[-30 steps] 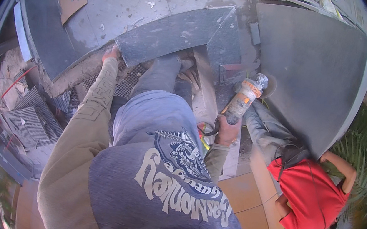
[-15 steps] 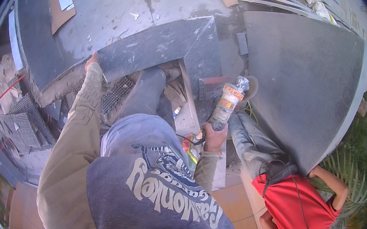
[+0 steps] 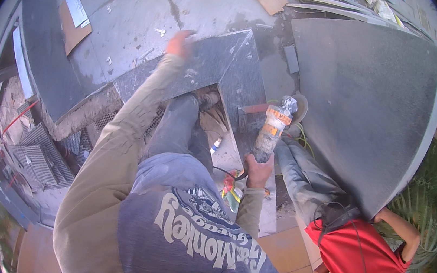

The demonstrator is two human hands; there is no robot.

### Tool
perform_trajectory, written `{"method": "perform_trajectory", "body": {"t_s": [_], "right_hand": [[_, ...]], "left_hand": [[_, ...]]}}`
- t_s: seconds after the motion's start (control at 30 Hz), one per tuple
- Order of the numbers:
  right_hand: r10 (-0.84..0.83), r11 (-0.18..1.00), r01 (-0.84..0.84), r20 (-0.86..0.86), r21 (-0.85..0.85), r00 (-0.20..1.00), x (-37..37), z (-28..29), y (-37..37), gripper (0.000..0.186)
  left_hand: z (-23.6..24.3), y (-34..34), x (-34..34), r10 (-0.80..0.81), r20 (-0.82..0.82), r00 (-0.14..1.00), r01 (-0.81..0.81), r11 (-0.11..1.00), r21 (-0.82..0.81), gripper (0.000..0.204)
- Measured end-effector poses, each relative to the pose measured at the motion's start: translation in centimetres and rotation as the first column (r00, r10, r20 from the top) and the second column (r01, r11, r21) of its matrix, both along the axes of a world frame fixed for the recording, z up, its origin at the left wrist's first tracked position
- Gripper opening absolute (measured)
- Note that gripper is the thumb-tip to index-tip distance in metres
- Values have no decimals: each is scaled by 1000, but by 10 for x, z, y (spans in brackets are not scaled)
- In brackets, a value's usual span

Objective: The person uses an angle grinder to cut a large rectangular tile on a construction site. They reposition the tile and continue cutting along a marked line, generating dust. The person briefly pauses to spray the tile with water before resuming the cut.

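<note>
My right hand (image 3: pixel 259 170) is wrapped round the lower body of an angle grinder (image 3: pixel 269 134). The tool is dusty, with orange bands, and points away from me. Its disc (image 3: pixel 300 109) shows at the head's right side, beside the large dark panel. My left hand (image 3: pixel 178 43) is over the far edge of a dark grey stone slab (image 3: pixel 208 61). Motion smears its fingers, and I cannot tell whether it touches the stone. The slab has a mitred joint near its right end, and pale dust marks it.
A co-worker in a red shirt (image 3: pixel 358 265) is at the right, beside a large dark panel (image 3: pixel 365 94). Another dark slab (image 3: pixel 47 44) lies at left, with a brown board (image 3: pixel 73 28) on it. Black grids (image 3: pixel 39 155) and a red cable (image 3: pixel 18 116) are below.
My left hand has left the slab's near left corner and moved right and away, over its far edge. My right hand still holds the grinder. The whole view has shifted slightly.
</note>
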State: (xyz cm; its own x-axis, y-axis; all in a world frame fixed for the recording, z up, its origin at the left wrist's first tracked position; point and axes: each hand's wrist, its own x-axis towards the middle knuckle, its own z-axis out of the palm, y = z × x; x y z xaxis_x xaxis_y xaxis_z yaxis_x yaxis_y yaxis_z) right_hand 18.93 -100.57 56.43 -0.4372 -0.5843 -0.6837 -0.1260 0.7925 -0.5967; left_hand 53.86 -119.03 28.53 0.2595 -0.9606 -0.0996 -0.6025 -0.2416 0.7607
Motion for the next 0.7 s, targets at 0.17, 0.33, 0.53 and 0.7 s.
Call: {"method": "perform_trajectory", "body": {"t_s": [0.17, 0.33, 0.53, 0.7], "right_hand": [[19, 999, -19, 6, -40, 1000, 5, -7, -6, 44], [17, 1000, -17, -68, -9, 998, -12, -29, 13, 46], [-13, 1000, 13, -13, -25, 1000, -17, -44, 17, 51], [-107, 994, 107, 41, -4, 993, -4, -23, -1, 54]], "left_hand": [[-34, -90, -102, -310, 57, 949, 301, 946, 118, 44], [-11, -124, -151, -445, 32, 895, 414, 857, 307, 53], [-30, -116, -139, -423, 86, 902, 398, 892, 213, 60], [-6, -111, -148, -422, 129, 898, 353, 863, 361, 63]]}}
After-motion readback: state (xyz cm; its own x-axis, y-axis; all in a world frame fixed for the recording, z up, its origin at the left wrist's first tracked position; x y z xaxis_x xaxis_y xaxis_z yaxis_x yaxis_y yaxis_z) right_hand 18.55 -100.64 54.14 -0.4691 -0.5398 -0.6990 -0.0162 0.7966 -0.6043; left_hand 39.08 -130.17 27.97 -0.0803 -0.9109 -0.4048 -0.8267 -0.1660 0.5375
